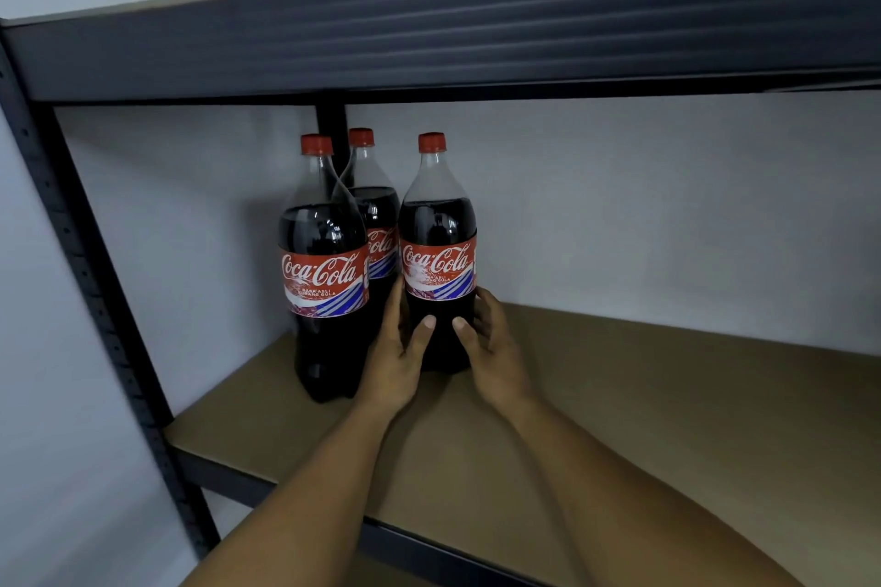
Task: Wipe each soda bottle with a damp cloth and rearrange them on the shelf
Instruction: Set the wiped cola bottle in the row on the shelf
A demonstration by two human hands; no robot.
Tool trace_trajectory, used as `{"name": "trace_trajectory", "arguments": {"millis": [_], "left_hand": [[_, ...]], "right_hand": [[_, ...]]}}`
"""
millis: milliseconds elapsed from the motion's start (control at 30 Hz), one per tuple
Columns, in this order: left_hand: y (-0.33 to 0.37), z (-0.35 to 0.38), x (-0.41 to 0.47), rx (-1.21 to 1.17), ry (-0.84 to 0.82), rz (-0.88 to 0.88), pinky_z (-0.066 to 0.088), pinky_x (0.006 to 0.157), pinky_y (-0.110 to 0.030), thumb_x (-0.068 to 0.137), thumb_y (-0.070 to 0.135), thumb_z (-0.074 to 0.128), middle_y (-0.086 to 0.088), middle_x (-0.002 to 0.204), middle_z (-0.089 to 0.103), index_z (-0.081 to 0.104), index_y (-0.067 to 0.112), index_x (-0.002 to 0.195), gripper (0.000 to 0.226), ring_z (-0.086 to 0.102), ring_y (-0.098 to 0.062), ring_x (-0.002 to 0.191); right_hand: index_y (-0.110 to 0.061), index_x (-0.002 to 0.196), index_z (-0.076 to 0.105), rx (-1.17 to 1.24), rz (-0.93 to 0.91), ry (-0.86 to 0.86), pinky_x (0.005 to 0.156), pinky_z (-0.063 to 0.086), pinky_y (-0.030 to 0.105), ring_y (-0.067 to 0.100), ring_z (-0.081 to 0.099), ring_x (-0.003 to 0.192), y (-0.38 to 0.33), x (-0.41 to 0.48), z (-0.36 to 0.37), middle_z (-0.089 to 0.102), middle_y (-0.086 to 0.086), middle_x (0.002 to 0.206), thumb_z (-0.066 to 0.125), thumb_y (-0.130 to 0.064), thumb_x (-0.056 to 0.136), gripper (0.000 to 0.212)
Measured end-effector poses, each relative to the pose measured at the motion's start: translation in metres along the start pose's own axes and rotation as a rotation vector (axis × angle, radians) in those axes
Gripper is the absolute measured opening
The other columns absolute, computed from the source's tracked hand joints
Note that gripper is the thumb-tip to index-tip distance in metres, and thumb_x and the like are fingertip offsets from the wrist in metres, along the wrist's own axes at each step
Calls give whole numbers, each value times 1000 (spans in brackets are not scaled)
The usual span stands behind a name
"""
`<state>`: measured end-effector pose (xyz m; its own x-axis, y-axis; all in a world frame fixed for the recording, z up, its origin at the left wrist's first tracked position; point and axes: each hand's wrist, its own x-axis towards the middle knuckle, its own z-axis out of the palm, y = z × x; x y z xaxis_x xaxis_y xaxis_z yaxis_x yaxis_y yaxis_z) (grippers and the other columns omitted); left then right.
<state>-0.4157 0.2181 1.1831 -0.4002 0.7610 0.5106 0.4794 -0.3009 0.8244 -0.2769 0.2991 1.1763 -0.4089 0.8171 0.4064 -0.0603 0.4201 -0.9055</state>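
Soda bottle [436,224] in clamped grip of left hand [395,357], right hand [493,348]; another bottle [324,276] just beside.

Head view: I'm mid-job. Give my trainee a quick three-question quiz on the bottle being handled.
1. What colour is the cap of the right bottle?
2. True or false: the right bottle lies on its side.
3. Where do the left hand and right hand grip it? A: at the cap. B: at the neck. C: below the label.

Key: 1. Red. 2. False, it is upright. 3. C.
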Motion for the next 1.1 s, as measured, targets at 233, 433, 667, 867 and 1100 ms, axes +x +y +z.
{"name": "trace_trajectory", "arguments": {"millis": [233,433,667,867,1100], "left_hand": [[-2,2,-2,54,12,-3,30,127,-42,107,41,55,14,169,28,10,52,161,72,28,-6,155],[-5,3,1,82,-1,-31,27,122,-28,108,34,54,14,170,25,7,45,164,74,26,-6,154],[-2,6,0,139,9,-23,22,116,-18,108,31,54,13,170,22,4,40,165,76,22,2,148],[0,8,0,191,33,-9,18,106,3,108,25,56,15,165,23,3,33,166,79,19,9,140],[-3,8,-2,225,24,-25,24,112,-19,107,27,57,4,171,23,0,33,166,82,27,-5,145]], "right_hand": [[-50,143,37,-22,-12,7,97,47,9,-22,52,119,6,2,1,53,-30,136,65,-24,105,54],[-35,154,35,-32,5,0,100,43,6,-14,53,125,9,3,4,52,-17,144,65,-15,104,61],[-31,162,31,-136,26,-11,117,45,36,2,51,134,13,4,6,50,-20,145,64,-21,105,67],[-32,164,30,-206,30,-18,114,45,33,13,54,139,11,4,5,53,-8,156,62,-22,106,67],[-28,163,33,-268,51,-12,112,47,34,19,57,138,8,2,5,55,-4,155,62,-24,106,64]]}}
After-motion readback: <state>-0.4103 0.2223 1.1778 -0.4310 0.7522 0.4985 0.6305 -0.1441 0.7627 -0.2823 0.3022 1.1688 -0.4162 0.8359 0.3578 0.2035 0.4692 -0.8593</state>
